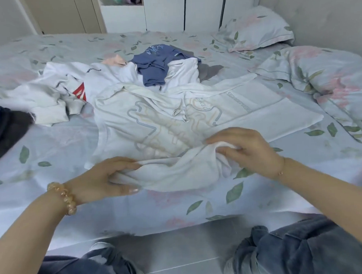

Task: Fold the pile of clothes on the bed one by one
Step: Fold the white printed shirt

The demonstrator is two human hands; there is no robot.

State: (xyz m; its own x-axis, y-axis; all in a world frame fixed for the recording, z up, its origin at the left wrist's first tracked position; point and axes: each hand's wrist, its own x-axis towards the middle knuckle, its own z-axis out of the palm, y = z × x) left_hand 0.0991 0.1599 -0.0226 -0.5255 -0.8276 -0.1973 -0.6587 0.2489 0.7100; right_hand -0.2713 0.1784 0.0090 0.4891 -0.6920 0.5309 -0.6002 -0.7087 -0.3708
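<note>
Both hands, the left hand [107,176] and right hand [244,149], held the bunched hem of the white hoodie [155,121] spread on the bed [137,210], each grip closed on cloth, and uneven pulling could skew the fold.

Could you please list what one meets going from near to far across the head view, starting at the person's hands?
Left hand and right hand gripping the white hoodie's hem → white hoodie → blue garment on the pile → floral bedsheet → white wardrobe.
</note>
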